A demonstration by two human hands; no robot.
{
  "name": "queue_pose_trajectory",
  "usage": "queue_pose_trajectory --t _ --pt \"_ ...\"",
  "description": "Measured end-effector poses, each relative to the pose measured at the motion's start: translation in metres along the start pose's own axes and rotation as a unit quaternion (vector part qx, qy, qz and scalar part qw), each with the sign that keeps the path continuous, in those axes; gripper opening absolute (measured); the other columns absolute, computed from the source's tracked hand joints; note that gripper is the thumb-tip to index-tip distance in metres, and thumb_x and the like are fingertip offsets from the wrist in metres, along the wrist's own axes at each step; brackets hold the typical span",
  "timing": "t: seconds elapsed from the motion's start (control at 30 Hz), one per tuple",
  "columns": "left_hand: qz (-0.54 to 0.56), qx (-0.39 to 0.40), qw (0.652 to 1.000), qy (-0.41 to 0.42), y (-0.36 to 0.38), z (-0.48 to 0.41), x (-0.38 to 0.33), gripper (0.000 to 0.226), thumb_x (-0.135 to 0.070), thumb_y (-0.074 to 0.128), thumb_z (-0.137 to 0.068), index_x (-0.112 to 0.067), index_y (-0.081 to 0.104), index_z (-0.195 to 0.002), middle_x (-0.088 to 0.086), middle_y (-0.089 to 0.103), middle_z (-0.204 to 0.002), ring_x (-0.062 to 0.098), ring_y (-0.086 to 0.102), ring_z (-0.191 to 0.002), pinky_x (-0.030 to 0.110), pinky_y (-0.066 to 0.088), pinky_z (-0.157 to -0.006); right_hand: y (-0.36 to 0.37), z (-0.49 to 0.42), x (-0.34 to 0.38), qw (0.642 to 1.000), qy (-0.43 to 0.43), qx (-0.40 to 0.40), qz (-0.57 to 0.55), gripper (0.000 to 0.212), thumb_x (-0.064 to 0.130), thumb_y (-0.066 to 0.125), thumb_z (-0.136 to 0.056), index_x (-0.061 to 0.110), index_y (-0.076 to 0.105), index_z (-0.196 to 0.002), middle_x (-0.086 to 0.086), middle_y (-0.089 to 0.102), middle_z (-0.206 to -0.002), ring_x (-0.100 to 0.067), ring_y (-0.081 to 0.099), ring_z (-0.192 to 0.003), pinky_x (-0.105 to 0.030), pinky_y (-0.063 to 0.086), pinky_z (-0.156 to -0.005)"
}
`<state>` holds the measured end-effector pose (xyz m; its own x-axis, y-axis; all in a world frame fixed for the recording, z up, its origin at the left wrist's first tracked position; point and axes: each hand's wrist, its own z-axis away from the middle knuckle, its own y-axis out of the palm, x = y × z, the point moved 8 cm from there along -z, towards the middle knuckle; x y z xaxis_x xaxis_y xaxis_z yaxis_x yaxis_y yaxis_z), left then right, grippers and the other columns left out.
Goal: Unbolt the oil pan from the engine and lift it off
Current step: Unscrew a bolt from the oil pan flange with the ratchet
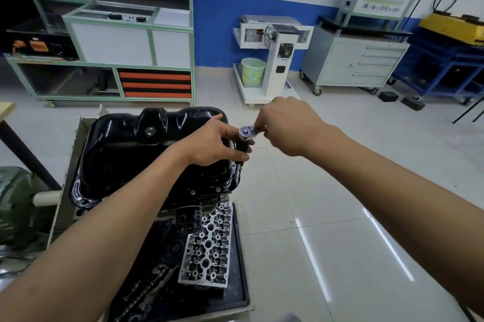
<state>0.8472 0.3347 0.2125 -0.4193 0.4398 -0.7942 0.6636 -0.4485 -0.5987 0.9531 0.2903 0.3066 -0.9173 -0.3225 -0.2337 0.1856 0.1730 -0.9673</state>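
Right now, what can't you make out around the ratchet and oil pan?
Head view only.
- Bolt being worked: hidden below the extension and left hand.
- Handle of the ratchet: covered by the right hand.
- Far flange bolts: behind the oil pan body.

The black oil pan (136, 154) sits upside down on the engine, its drain plug (149, 132) facing up and bolts (192, 192) showing along the near flange. At the pan's right edge the left hand (212, 143) curls round the black top of an extension (237, 169) that drops to the flange, while the right hand (288, 125) pinches the handle of the ratchet (247, 130) seated on top of it. Below the pan's near edge an oil filter (188, 217) juts out, and a bare cylinder head (207, 245) lies in a black tray (242, 256).
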Motion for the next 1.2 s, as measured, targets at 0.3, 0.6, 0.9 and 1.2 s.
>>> queue_pose_trajectory --t 0.3,0.6,0.9,1.2 --pt "0.002 0.012 1.000 0.001 -0.001 0.003 -0.006 0.016 -0.035 0.088 -0.078 -0.047 0.076 -0.080 -0.016 0.078 -0.097 0.021 0.048 -0.131 0.048 0.014 -0.123 0.012 -0.010 0.015 0.986 -0.123 -0.004 -0.114 0.056 -0.006 0.047 -0.091 0.025 0.060 -0.136 0.004 0.047 -0.152 -0.025 0.046 -0.133 -0.046 0.050 -0.089" --pt "0.011 -0.089 0.996 0.002 0.001 -0.001 -0.006 0.015 -0.029 0.089 -0.076 -0.033 0.077 -0.085 -0.020 0.077 -0.089 -0.007 0.064 -0.100 0.029 -0.002 -0.122 0.006 0.012 -0.003 0.998 0.046 0.013 -0.052 0.036 0.036 0.059 -0.093 0.020 0.045 -0.064 0.001 0.040 -0.067 -0.021 0.044 -0.058 -0.029 0.023 -0.048" --pt "-0.046 -0.127 0.991 0.004 -0.004 -0.002 -0.003 0.015 -0.010 0.085 -0.078 -0.021 0.079 -0.086 0.017 0.077 -0.091 0.034 0.065 -0.104 0.024 -0.002 -0.123 0.027 0.021 0.021 0.955 0.069 0.087 -0.274 0.051 0.051 0.063 -0.089 0.014 0.047 -0.059 -0.004 0.059 -0.056 -0.023 0.058 -0.058 -0.036 0.050 -0.058" --pt "-0.002 -0.035 0.999 0.032 -0.004 0.001 -0.006 0.019 -0.026 0.083 -0.084 -0.024 0.078 -0.102 -0.019 0.077 -0.101 -0.005 0.062 -0.112 0.034 -0.003 -0.123 0.001 0.016 0.000 1.000 0.026 0.013 -0.002 0.028 0.030 0.066 -0.092 0.020 0.046 -0.075 0.000 0.036 -0.070 -0.028 0.044 -0.072 -0.030 0.027 -0.055"
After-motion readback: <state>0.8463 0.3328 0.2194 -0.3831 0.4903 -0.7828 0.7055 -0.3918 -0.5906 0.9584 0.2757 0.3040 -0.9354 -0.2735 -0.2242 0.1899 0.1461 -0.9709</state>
